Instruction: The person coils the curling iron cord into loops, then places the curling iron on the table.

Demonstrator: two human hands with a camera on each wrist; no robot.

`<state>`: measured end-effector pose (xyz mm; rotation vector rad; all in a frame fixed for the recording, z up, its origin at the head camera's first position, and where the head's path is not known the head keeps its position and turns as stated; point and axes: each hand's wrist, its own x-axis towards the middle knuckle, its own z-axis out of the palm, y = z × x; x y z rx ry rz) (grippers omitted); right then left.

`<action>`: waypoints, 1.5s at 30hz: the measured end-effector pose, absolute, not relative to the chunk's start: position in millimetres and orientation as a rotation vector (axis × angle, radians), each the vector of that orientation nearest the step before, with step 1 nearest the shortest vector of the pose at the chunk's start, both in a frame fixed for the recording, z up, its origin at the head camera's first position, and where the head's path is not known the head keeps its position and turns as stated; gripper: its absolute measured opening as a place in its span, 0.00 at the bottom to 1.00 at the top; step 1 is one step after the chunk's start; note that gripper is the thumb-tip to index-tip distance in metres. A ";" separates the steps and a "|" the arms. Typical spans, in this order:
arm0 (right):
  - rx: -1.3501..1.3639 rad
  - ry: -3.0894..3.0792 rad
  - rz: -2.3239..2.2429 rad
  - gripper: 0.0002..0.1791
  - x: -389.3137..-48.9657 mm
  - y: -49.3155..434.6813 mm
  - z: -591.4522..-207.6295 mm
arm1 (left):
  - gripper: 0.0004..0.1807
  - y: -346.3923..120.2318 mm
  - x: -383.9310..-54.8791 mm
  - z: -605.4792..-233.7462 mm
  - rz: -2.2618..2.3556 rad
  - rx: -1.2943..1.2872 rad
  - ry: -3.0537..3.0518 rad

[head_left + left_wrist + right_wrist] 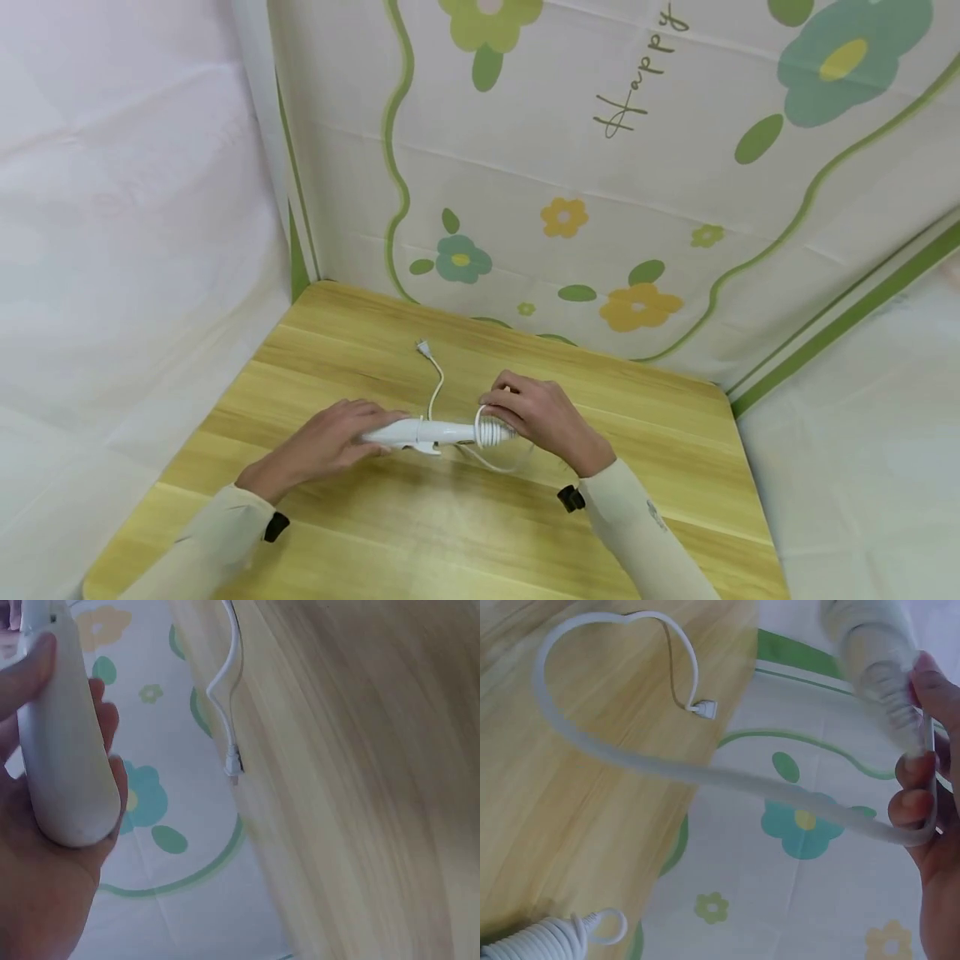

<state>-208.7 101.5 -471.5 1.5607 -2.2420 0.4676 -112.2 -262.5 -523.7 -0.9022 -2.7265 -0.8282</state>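
A white handheld appliance [442, 432], shaped like a curling iron with a small lever on its underside, lies crosswise over the table. My left hand [322, 446] holds its thick rounded end [67, 750], fingers and thumb curled round it. At the other end, white cord [489, 432] is wound in several turns. There my right hand [545, 417] pinches the cord [705, 777] between thumb and fingers. In the right wrist view, a blurred white ribbed part [877, 667] shows by the fingertips. The cord's far end has a two-pin plug [423, 348], resting on the wood.
The wooden tabletop [420, 533] extends under both hands. A white cloth with printed flowers [510, 167] hangs behind its far edge, and plain white cloth [135, 250] hangs at the sides. A white coil [536, 945] shows at the right wrist view's lower left.
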 end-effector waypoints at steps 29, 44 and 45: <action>1.227 -2.471 0.961 0.06 -175.3 87.6 -525.7 | 0.29 -251.0 -101.9 -543.8 -1.626 -0.514 -2.693; 1.348 -2.457 0.335 0.09 -154.4 94.0 -509.3 | 0.32 -242.4 -99.6 -546.1 -1.161 -0.285 -2.680; 1.358 -2.438 0.298 0.08 -155.7 94.4 -506.2 | 0.32 -242.0 -98.9 -546.0 -1.133 -0.283 -2.690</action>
